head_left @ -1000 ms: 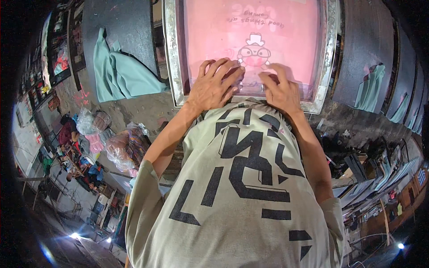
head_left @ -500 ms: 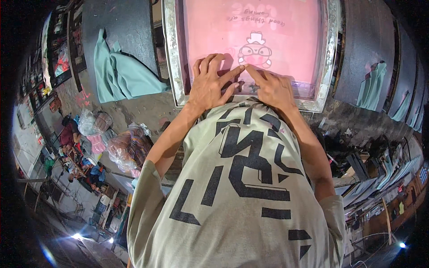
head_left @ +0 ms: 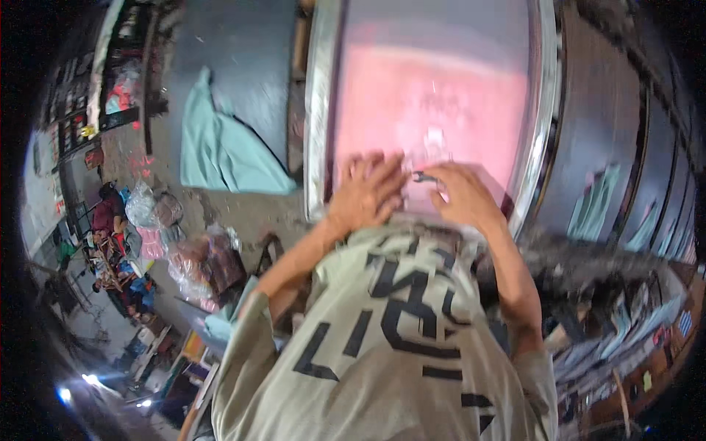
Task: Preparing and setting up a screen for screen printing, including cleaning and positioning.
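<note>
A silk-screen frame with a pink mesh (head_left: pixel 382 95) and a worn metal rim (head_left: pixel 321 110) lies in front of me. A printed cartoon figure shows on the mesh, blurred and partly covered by my hands. My left hand (head_left: pixel 368 192) rests low on the mesh with its fingers spread and nothing seen in them. To its right, my right hand (head_left: pixel 467 192) bends over the figure, index finger stretched out and thumb apart, at a dark mark that looks like part of the print. Motion smears both hands' fingertips.
A pale green cloth piece (head_left: pixel 228 147) lies on a dark board (head_left: pixel 235 59) at left. More green pieces (head_left: pixel 597 202) lie on dark boards at right. Plastic-wrapped bundles (head_left: pixel 202 261) sit on the floor at lower left, with a person (head_left: pixel 110 220) beyond them.
The whole view has shifted, so the frame sits lower. My fingertips, together on the figure before, are now apart. My left hand has turned, its fingers now pointing up and right.
</note>
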Demonstrator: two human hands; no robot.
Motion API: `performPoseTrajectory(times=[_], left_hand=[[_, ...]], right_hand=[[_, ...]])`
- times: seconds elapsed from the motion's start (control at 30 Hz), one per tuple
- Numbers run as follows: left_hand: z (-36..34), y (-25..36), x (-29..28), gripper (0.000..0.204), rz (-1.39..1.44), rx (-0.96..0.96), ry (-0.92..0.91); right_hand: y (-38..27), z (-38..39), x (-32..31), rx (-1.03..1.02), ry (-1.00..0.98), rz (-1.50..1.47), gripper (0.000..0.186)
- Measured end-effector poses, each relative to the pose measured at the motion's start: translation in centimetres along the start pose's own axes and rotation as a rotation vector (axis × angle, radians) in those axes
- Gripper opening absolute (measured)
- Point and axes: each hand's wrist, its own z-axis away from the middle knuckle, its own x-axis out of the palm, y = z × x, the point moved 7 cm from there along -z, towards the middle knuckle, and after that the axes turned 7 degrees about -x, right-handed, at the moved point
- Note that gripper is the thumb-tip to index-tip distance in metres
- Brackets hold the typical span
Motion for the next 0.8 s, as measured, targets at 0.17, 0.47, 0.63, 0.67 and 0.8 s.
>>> performPoseTrajectory(times=[0.17,0.47,0.63,0.67,0.8], left_hand=[[-0.2,0.0,-0.7,0.055,0.043,0.040,0.012],[-0.1,-0.9,1.0,0.064,0.051,0.013,-0.151],[-0.3,-1.2,0.5,0.065,0.105,-0.011,-0.166],[-0.5,-1.2,0.2,0.063,0.097,-0.012,-0.131],[-0.9,-1.4,0.0,0.061,0.117,-0.023,-0.152]], right_hand=[[0.5,-11.5,-10.4,-0.050,0.029,0.174,0.038],[-6.6,-44.7,-28.4,-0.395,0.333,0.985,0.019],[-7.7,-55.9,-27.9,-0.452,0.040,1.222,0.014],[-7.6,-57.0,-27.1,-0.444,-0.020,1.278,0.014],[-8.1,-59.4,-24.1,-0.436,-0.150,1.388,0.017]])
